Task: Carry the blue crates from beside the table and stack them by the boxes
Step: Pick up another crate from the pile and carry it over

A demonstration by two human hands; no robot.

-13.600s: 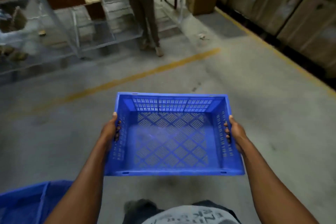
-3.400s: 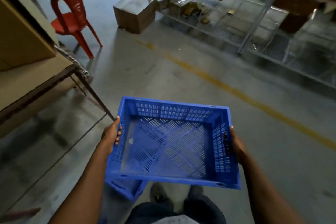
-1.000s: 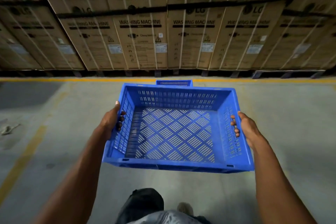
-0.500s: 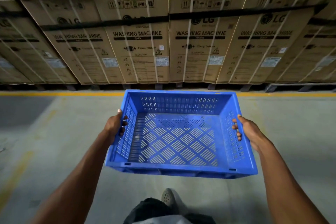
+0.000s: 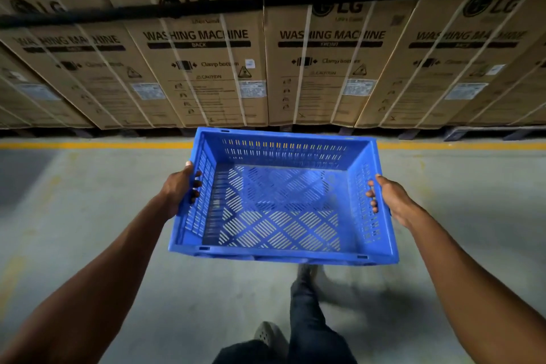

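Now the wall of cardboard washing-machine boxes (image 5: 266,68) fills far more of the view than it did half a second ago, so the boxes have been approached and the carry is judged to be nearly over; only the setting-down is left for this crate. A blue crate (image 5: 280,216) is held level in front of the body, out over the grey concrete floor (image 5: 88,216), with its far wall just short of the boxes' bottom edge and crossing the yellow floor line (image 5: 88,145) that runs along the foot of the boxes. The crate's left side wall is gripped by the left hand (image 5: 180,186), fingers curled through to the inside, and its right side wall is gripped in the same way by the right hand (image 5: 390,198), so the crate hangs between the two hands. Through its slotted bottom a second blue shape is dimly seen nearer the boxes; it may be a crate already set there, though that cannot be told for sure. A leg and a shoe are seen below the crate, blurred in mid-step.
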